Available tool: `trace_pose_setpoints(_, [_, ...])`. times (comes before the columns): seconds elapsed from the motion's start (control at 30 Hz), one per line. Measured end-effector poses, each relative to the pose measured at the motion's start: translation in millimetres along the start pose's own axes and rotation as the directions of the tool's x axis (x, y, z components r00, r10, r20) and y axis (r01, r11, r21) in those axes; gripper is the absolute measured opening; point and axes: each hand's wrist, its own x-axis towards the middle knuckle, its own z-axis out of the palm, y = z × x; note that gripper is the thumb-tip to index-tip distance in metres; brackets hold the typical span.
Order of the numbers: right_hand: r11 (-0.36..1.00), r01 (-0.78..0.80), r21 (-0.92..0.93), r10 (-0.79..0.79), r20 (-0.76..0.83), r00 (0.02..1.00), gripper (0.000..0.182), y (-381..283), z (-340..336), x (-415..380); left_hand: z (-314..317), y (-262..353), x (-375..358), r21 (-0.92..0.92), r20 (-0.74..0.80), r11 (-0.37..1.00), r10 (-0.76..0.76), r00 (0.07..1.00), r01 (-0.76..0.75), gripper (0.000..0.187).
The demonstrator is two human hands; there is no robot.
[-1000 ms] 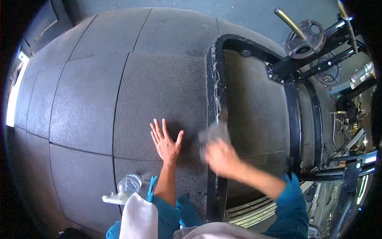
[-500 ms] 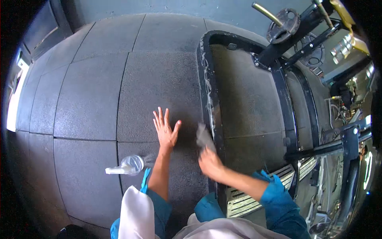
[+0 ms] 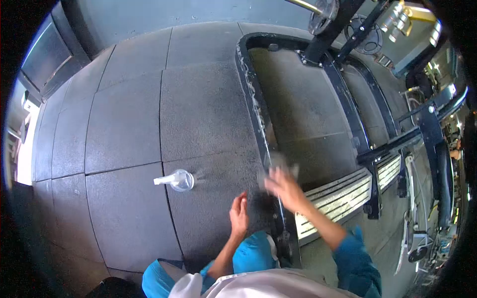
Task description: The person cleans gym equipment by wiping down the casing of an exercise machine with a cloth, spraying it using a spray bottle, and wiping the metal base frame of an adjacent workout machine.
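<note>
My right hand [image 3: 284, 187], blurred by motion, grips a grey cloth [image 3: 279, 166] against the scuffed black metal frame [image 3: 257, 111]. Lower and to the left, my left hand [image 3: 239, 216] is raised near my knee, holding nothing, its fingers loosely extended close together. A clear spray bottle [image 3: 181, 180] with a white nozzle stands on the dark rubber floor tiles [image 3: 124, 134], left of both hands.
A slatted metal step [image 3: 338, 198] lies right of my right forearm. Weight plates [image 3: 324, 15] hang on the rack at the upper right. The grey wall [image 3: 198, 12] runs along the top, with a dark door [image 3: 47, 54] at the upper left.
My left hand has come off the floor and back toward my body. My right hand has moved the cloth along the frame toward me. The view has shifted.
</note>
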Motion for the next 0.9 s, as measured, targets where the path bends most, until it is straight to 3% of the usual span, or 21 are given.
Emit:
trace_pose_setpoints(0.03, [0.845,-0.228,0.484,0.254,0.012,0.967,0.044,13.9,-1.3,33.2,-9.9,5.1,-1.2,0.081,-0.029,0.995,0.059,0.998,-0.057,0.033])
trace_pose_setpoints(0.07, [0.982,-0.111,0.15,0.132,-0.142,0.981,0.043,32.5,-0.4,64.6,-21.2,10.5,-1.5,0.137,0.007,0.986,0.096,0.995,-0.096,0.031])
trace_pose_setpoints(0.17, [0.981,-0.137,0.14,0.175,-0.314,0.933,0.043,52.9,10.2,122.4,-54.4,37.3,7.7,0.435,0.119,0.875,0.177,0.977,-0.211,0.024])
trace_pose_setpoints(0.23, [0.983,-0.134,0.126,0.167,-0.303,0.938,0.04,39.6,10.6,106.9,-77.6,35.5,15.6,0.464,0.159,0.839,0.234,0.959,-0.282,0.022])
trace_pose_setpoints(0.3, [0.988,-0.107,0.108,0.132,-0.253,0.959,0.037,23.0,11.3,63.6,-90.0,66.2,17.3,0.491,0.236,0.856,0.049,0.971,-0.162,0.024])
trace_pose_setpoints(0.37, [0.991,-0.118,0.067,0.13,-0.221,0.967,0.038,-2.5,15.1,10.5,-96.0,93.5,14.9,0.608,0.259,0.778,-0.007,0.966,-0.157,0.027])
trace_pose_setpoints(0.43, [0.993,-0.111,0.045,0.117,-0.175,0.978,0.032,-30.6,18.1,-44.1,-106.7,91.3,19.0,0.656,0.318,0.71,0.047,0.947,-0.255,0.031])
trace_pose_setpoints(0.47, [0.992,-0.126,-0.031,0.121,-0.126,0.985,0.032,-46.9,17.4,-71.5,-108.2,92.4,17.8,0.657,0.326,0.708,0.043,0.944,-0.259,0.031])
trace_pose_setpoints(0.5, [0.99,-0.129,-0.061,0.124,-0.072,0.99,0.033,-60.8,18.8,-99.2,-109.1,93.5,17.0,0.658,0.336,0.676,0.132,0.932,-0.333,0.033])
trace_pose_setpoints(0.57, [0.987,-0.161,-0.027,0.162,0.03,0.986,0.034,-90.4,18.2,-153.2,-108.6,100.3,13.8,0.654,0.353,0.639,0.217,0.91,-0.406,0.034])
trace_pose_setpoints(0.63, [0.978,-0.193,-0.072,0.2,0.106,0.974,0.032,-118.7,24.8,-214.3,-102.7,113.7,5.8,0.647,0.229,0.706,0.179,0.957,-0.287,0.035])
trace_pose_setpoints(0.73, [0.965,-0.244,-0.095,0.256,0.148,0.955,0.032,-153.6,29.5,-267.6,-96.0,113.4,0.9,0.544,0.153,0.805,0.18,0.972,-0.235,0.033])
trace_pose_setpoints(0.8, [0.96,-0.255,-0.119,0.272,0.171,0.947,0.033,-149.8,31.7,-268.4,-85.6,115.4,-3.6,0.51,0.15,0.816,0.228,0.962,-0.273,0.033])
trace_pose_setpoints(0.87, [0.952,-0.152,-0.266,0.201,0.167,0.965,0.036,-131.9,26.7,-219.1,-81.1,123.8,-13.2,0.485,0.201,0.814,0.254,0.946,-0.321,0.027])
trace_pose_setpoints(0.9, [0.939,-0.108,-0.327,0.136,0.064,0.989,0.034,-121.7,22.5,-179.8,-82.4,120.4,-15.5,0.481,0.201,0.818,0.247,0.948,-0.315,0.027])
